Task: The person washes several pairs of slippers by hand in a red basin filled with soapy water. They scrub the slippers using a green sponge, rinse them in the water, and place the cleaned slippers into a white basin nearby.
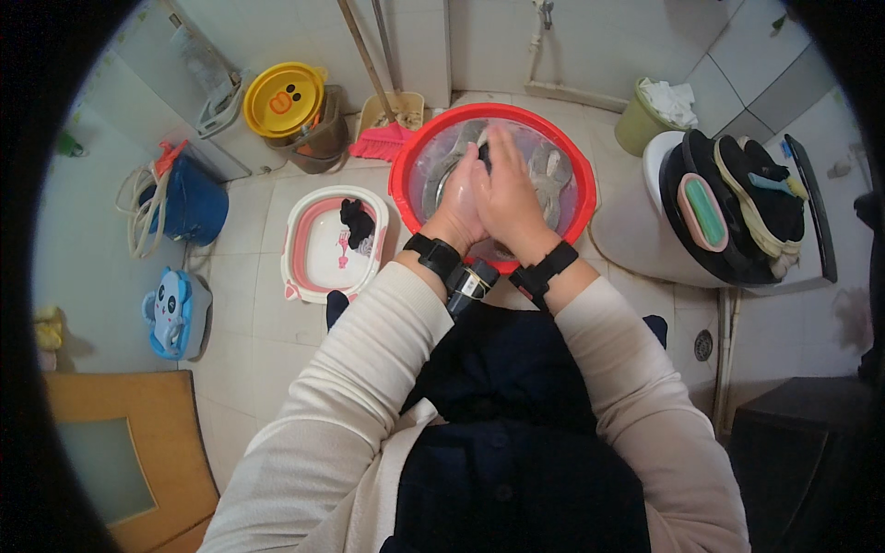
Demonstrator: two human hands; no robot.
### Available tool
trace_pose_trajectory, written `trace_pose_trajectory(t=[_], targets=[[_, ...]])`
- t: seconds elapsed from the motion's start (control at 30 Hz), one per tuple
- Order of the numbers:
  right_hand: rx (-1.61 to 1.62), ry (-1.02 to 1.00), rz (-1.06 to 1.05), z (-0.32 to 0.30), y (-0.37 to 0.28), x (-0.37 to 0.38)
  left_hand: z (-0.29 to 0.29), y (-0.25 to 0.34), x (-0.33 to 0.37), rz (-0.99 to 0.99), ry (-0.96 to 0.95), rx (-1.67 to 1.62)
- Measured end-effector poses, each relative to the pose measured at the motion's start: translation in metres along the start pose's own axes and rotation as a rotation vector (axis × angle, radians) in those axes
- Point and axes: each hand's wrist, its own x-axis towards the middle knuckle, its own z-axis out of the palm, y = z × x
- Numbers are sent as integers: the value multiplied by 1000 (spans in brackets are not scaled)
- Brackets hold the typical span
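Observation:
A red basin (403, 138) on the floor holds water and grey cloth (550, 171) items that look like socks or gloves. Over it, my left hand (458, 205) and my right hand (507, 192) are pressed palm to palm. A bit of black cloth (484, 155) shows between them near the fingertips; the rest is hidden by the hands. Left of the red basin stands a smaller pink and white basin (297, 230), with a crumpled black cloth (357, 224), perhaps a sock, lying inside.
At right, dark shoes (751, 198) and a pink soap box with a green sponge (705, 214) rest on the toilet lid. A green waste bin (636, 129) stands behind. Along the left are a blue bucket (198, 207), a yellow basin (304, 115) and a pink broom (380, 143).

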Motion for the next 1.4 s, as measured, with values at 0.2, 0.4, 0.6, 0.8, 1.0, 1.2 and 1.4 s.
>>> trace_pose_trajectory(t=[0.2,0.4,0.6,0.8,1.0,1.2,1.4], targets=[[104,-44,-131,-6,15,10,-2,-4,9,91,-28,91],[242,149,321,-15,22,21,13,-23,1,50,5,85],[253,-39,-194,0,6,10,1,-4,0,112,-22,91],[217,68,162,-23,14,21,15,-25,-3,-1,-39,82],[162,-103,-168,-7,9,9,5,-6,-1,69,-36,73],[78,63,214,-18,26,19,15,-22,2,66,24,104],[299,176,381,-17,9,17,21,-9,-3,78,-57,261]])
